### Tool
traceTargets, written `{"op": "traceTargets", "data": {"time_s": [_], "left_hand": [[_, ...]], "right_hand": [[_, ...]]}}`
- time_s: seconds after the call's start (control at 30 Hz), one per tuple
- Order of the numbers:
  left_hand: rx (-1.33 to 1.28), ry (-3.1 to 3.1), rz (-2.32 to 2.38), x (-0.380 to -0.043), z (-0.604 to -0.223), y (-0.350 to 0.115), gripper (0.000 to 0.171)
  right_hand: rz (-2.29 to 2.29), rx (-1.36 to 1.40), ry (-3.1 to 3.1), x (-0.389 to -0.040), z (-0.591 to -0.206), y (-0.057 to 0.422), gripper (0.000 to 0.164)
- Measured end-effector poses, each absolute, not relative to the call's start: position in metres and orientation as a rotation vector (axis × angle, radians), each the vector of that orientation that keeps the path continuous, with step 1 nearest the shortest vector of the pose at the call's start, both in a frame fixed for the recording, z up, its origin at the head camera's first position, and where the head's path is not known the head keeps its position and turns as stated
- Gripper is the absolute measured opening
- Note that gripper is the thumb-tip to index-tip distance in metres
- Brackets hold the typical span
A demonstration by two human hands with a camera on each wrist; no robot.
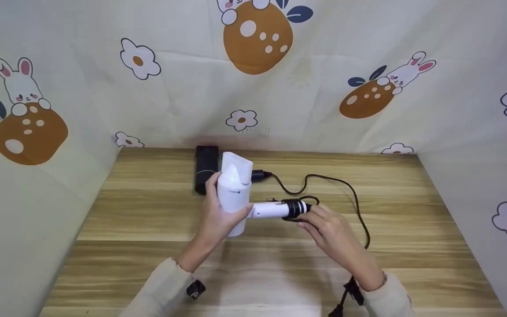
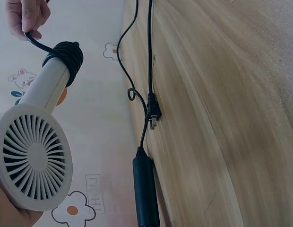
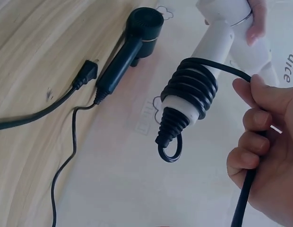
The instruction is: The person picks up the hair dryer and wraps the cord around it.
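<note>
A white hair dryer (image 1: 235, 196) is held up over the wooden table by my left hand (image 1: 218, 216), whose fingers and thumb wrap its body. Its handle (image 1: 267, 210) points right, and a black cord (image 3: 190, 87) is wound round the handle's end in several close turns. My right hand (image 1: 330, 229) pinches the cord between thumb and forefinger beside the coil, with the other fingers curled round the length hanging below. A small loop of cord (image 3: 171, 158) sticks out past the handle's end. The round slatted intake (image 2: 35, 156) shows in the left wrist view.
A second, black hair dryer (image 1: 206, 169) lies at the back of the wooden table (image 1: 148, 255). Its thin cord (image 1: 337, 178) curves away to the right. A two-prong plug (image 3: 86, 74) lies near it in the right wrist view. Patterned cloth walls (image 1: 183, 97) enclose the table.
</note>
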State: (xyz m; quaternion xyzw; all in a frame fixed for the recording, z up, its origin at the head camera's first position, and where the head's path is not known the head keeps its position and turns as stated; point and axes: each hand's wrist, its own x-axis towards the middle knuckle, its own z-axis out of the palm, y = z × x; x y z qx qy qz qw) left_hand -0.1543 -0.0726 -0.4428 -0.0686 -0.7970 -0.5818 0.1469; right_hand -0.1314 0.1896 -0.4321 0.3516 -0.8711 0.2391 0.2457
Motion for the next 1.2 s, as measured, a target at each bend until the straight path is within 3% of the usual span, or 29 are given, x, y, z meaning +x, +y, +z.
{"op": "traceTargets", "data": {"time_s": [0.47,0.8,1.03,1.2], "left_hand": [[-0.311,-2.304,-1.538,-0.15,-0.444,-0.067,0.093],[-0.125,-2.135,-1.741,-0.156,-0.436,-0.077,0.093],[-0.189,-2.077,-1.706,-0.154,-0.427,-0.079,0.093],[-0.238,-2.123,-1.599,-0.154,-0.429,-0.08,0.093]], "right_hand": [[0.589,0.974,-2.263,-0.141,-0.444,0.197,0.013],[0.897,0.936,-2.466,-0.133,-0.452,0.189,0.014],[1.236,0.757,-2.737,-0.124,-0.438,0.178,0.027],[1.099,0.809,-2.661,-0.124,-0.429,0.178,0.021]]}}
